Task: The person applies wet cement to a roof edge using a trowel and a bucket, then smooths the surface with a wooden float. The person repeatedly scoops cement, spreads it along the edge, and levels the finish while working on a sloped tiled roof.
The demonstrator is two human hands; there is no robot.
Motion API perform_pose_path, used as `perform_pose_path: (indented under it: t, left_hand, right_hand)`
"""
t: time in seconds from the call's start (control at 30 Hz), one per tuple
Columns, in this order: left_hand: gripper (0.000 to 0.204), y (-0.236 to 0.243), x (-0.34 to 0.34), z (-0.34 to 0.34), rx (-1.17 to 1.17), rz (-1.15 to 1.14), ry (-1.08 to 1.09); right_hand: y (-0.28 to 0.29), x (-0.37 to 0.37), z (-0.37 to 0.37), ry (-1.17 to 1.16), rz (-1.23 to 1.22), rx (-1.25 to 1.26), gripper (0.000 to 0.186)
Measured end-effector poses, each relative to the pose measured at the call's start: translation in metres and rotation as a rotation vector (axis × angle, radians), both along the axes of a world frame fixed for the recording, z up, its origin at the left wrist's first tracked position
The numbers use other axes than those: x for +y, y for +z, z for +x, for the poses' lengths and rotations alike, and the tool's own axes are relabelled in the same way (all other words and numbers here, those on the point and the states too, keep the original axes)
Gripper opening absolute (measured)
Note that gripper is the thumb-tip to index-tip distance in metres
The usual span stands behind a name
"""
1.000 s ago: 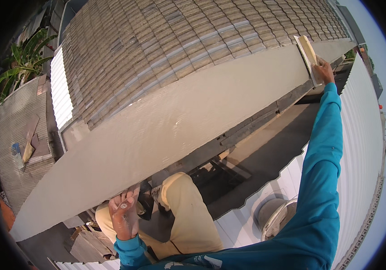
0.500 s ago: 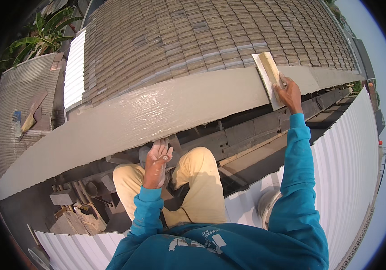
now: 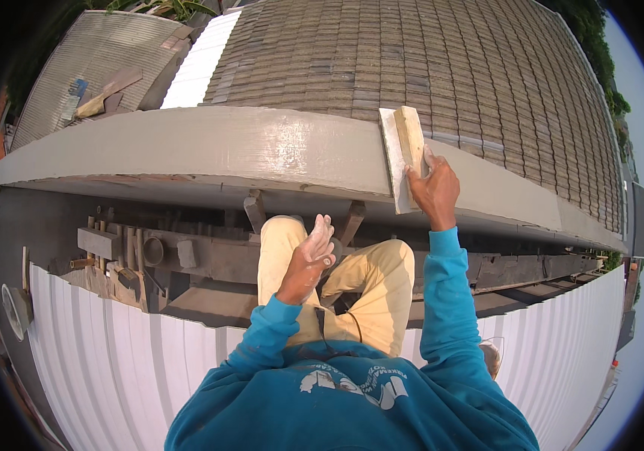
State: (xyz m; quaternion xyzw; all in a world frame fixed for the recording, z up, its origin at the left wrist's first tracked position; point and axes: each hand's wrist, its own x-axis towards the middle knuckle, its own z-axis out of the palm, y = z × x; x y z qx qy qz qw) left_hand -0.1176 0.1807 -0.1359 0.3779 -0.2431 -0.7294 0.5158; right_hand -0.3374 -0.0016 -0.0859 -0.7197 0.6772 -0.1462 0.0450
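Note:
My right hand (image 3: 434, 189) grips a flat plastering float (image 3: 402, 154) with a wooden handle, pressed flat on the smooth grey top of a freshly plastered ledge (image 3: 232, 150). My left hand (image 3: 309, 255) hangs loose in front of my knees, fingers together and dusted white, holding nothing. I wear teal sleeves and tan trousers (image 3: 371, 289), and my legs sit just below the ledge.
Beyond the ledge lies a tiled roof (image 3: 412, 60), and a corrugated roof (image 3: 89, 60) with boards at far left. Under the ledge runs a beam with wooden blocks and scraps (image 3: 123, 252). White corrugated sheeting (image 3: 126, 353) spreads beneath me, with a bucket (image 3: 491, 357) at my right side.
My view swung so the ledge now lies level. My right hand slid the float leftward along the ledge top. My left hand lifted from my knee to hang before it.

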Motion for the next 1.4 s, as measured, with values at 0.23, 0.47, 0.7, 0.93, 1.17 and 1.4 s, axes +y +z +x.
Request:
perform_pose_path:
  t: [0.23,0.47,0.7,0.93,1.17,1.4]
  left_hand:
    - [0.088,0.001,0.041,0.042,-0.015,-0.008,0.181]
    - [0.098,0.001,0.075,0.063,-0.033,0.026,0.337]
    - [0.092,-0.002,0.090,0.077,0.022,0.140,0.309]
    - [0.087,0.004,0.099,0.089,-0.096,-0.021,0.491]
    - [0.077,-0.024,0.114,0.109,-0.390,0.047,0.660]
    - [0.070,-0.055,0.153,0.152,-1.123,0.212,0.814]
  right_hand:
    - [0.001,0.011,0.120,0.164,-0.037,-0.074,0.060]
    - [-0.011,0.024,0.248,0.302,-0.009,-0.206,0.050]
    - [0.019,0.060,0.375,0.561,0.037,-0.553,0.045]
    - [0.056,0.070,0.314,0.411,0.016,-0.694,0.068]
    - [0.023,0.018,0.123,-0.053,-0.118,-0.476,0.075]
    - [-0.006,0.004,0.066,-0.148,0.008,-0.258,0.079]
